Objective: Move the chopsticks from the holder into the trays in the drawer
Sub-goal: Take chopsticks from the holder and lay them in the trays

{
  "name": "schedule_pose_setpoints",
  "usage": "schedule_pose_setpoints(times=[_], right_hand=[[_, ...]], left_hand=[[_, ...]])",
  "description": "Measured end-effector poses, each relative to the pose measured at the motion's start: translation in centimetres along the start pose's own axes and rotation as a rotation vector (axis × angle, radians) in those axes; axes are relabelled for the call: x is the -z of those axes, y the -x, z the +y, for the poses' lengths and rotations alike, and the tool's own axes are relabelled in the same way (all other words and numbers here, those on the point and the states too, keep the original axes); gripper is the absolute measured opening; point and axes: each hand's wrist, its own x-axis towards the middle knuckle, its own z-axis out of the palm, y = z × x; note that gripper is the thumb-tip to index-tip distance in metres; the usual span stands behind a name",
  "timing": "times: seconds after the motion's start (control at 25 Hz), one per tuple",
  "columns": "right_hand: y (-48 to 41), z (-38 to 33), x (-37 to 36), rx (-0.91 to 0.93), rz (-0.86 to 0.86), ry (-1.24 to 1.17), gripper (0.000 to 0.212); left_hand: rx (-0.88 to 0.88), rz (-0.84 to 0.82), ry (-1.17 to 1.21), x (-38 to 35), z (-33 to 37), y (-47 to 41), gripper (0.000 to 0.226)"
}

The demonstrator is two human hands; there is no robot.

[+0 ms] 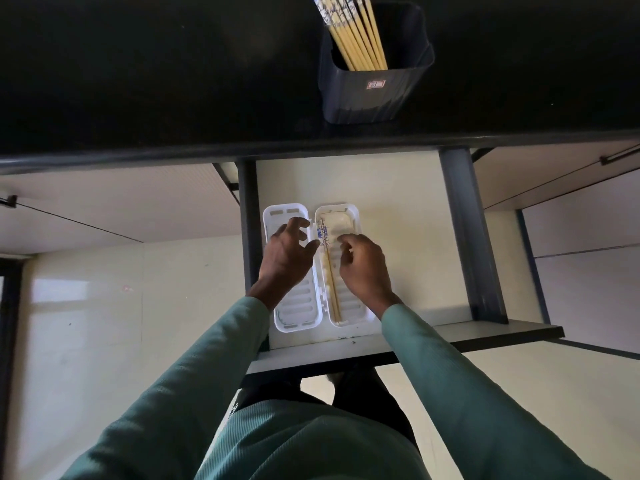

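Observation:
A dark holder stands on the black countertop and holds several yellow chopsticks with blue-and-white tops. In the open drawer lie two white slotted trays side by side. A pair of chopsticks lies along the left side of the right tray. My left hand hovers over the left tray, fingers spread and holding nothing. My right hand is over the right tray with fingers curled loosely beside the chopsticks; whether it touches them is unclear.
The black countertop overhangs the back of the drawer. Dark metal drawer rails run along both sides. The drawer front edge is near my body. A pale tiled floor lies below on either side.

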Motion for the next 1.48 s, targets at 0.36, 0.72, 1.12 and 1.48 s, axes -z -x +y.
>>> schedule_pose_setpoints(times=[0.36,0.72,1.12,1.48], right_hand=[[-8.3,-8.4,13.0,0.371,0.407,-0.122,0.029],[-20.0,-13.4,18.2,0.177,0.322,-0.058,0.042],[-26.1,-17.6,21.2,0.107,-0.098,-0.338,0.063],[-25.9,-17.5,21.3,0.185,-0.031,-0.121,0.014]], left_hand=[[-0.340,0.368,0.285,11.7,9.8,-5.9,0.034],[-0.310,0.225,-0.129,15.4,18.6,-14.1,0.032],[-0.407,0.247,-0.059,13.3,16.1,-15.5,0.039],[-0.374,0.237,-0.004,13.1,15.8,-15.4,0.041]])
